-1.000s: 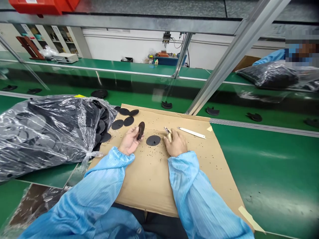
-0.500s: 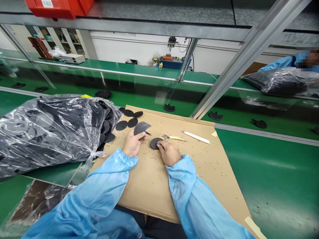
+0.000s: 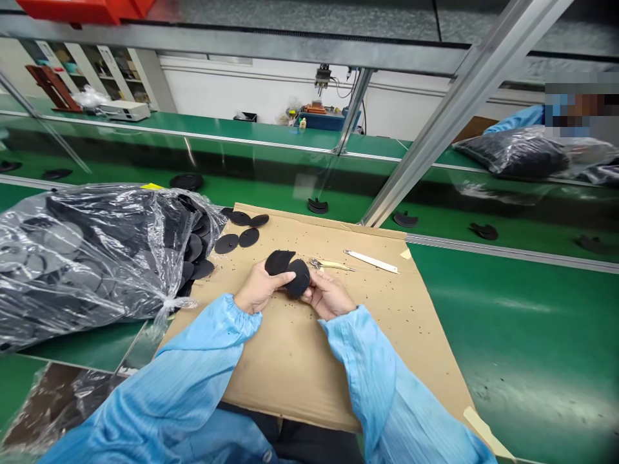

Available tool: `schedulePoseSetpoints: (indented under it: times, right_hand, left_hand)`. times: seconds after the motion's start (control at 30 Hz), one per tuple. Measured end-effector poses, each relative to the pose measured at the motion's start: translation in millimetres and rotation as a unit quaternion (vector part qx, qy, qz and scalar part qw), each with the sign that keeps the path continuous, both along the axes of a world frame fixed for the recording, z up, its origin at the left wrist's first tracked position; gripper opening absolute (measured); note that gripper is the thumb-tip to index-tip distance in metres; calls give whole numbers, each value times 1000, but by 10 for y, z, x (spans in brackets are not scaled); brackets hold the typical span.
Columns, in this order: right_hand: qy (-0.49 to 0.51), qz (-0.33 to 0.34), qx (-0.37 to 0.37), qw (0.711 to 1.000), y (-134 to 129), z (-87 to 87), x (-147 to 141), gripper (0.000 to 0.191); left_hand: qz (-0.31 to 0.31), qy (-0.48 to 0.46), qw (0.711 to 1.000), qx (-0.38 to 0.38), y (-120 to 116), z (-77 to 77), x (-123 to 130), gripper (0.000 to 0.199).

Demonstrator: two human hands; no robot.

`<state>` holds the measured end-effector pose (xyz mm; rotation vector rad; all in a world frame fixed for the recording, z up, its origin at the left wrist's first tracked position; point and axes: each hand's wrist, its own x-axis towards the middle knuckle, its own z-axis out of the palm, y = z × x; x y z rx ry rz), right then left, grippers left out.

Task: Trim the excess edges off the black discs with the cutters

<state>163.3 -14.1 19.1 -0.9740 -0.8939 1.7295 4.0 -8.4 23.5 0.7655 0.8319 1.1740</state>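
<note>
We find the black disc flat, round and dull, overlapping the dark curved pieces between both grips — left hand clamping the pieces with its thumb across the disc, right hand pinching the disc's right edge, fingers curled.

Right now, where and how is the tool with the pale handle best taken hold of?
Probably by its pale handle, pinched from above and from the right, by the right hand, which is nearest, once that leaves the black disc. The tool lies flat on the cardboard; its metal head is at the left, and the slim handle extends rightward.
</note>
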Motion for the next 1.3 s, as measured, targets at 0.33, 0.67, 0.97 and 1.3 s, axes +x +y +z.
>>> schedulePoseSetpoints:
  times: [0.33, 0.67, 0.97, 1.3]
  right_hand:
    - [-182, -158, 144, 960, -45, -72, -83, 36]
    - [-307, -189, 267, 894, -88, -140, -58, 25]
    - [-329, -217, 297, 870, -110, -143, -65, 21]
    - [-274, -113, 242, 924, -45, -137, -24, 34]
  left_hand:
    - [-32, 27, 998, 53, -21, -32, -2, 42]
    - [11, 67, 996, 50, -39, -31, 27, 42]
    - [39, 164, 980, 105, -36, -66, 11, 36]
    - [-15, 71, 993, 94, -15, -96, -15, 37]
